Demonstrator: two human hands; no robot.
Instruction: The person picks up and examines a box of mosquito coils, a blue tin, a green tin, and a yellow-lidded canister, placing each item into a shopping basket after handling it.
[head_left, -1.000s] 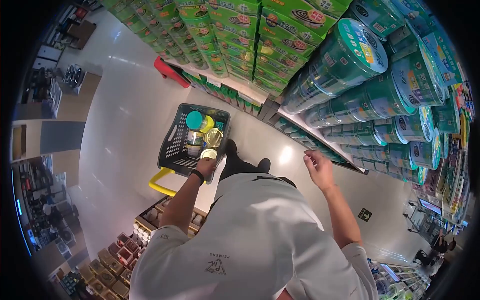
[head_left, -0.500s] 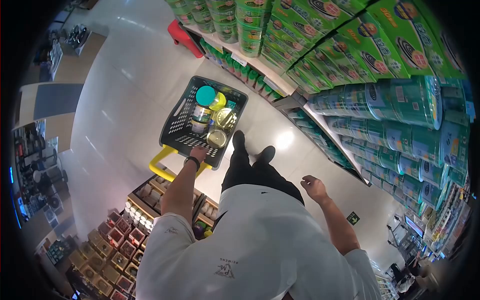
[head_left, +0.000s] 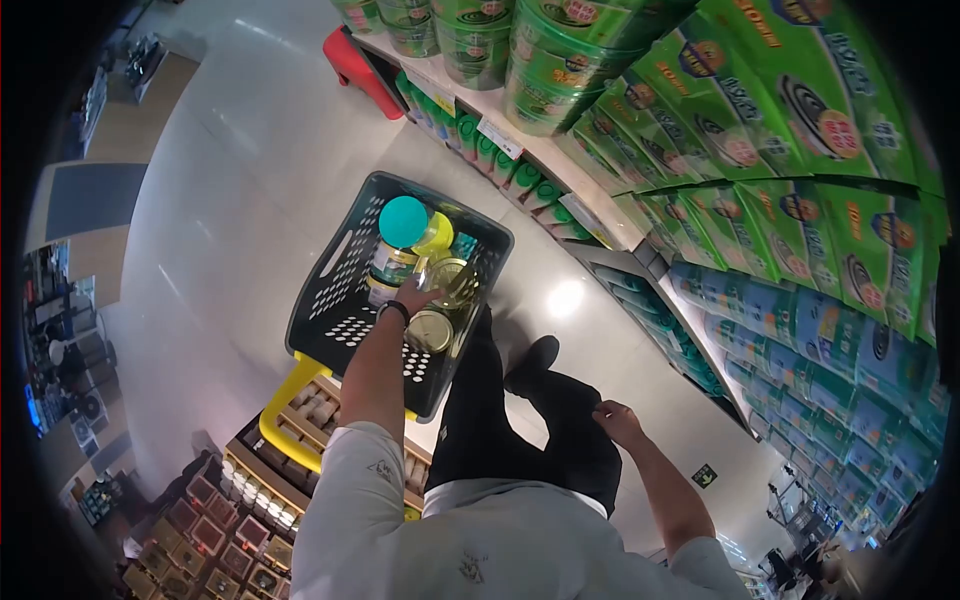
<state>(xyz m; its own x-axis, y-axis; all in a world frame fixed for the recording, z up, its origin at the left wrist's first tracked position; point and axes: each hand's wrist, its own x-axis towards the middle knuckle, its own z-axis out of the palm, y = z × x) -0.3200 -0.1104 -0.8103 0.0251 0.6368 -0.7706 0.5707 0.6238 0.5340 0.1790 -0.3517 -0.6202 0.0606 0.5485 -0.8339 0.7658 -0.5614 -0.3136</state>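
Shopping basket holds gold-lidded jars, teal-topped tub; left hand in there, can't tell grip; right hand half-curled, empty.

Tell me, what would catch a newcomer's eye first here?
Probably the dark basket left of the person's legs, with its bright yellow handle at the lower left and a round teal lid inside. Next, the left hand reaching down among the containers, just above a gold lid. Then the bold green packages crowding the shelves at upper right.
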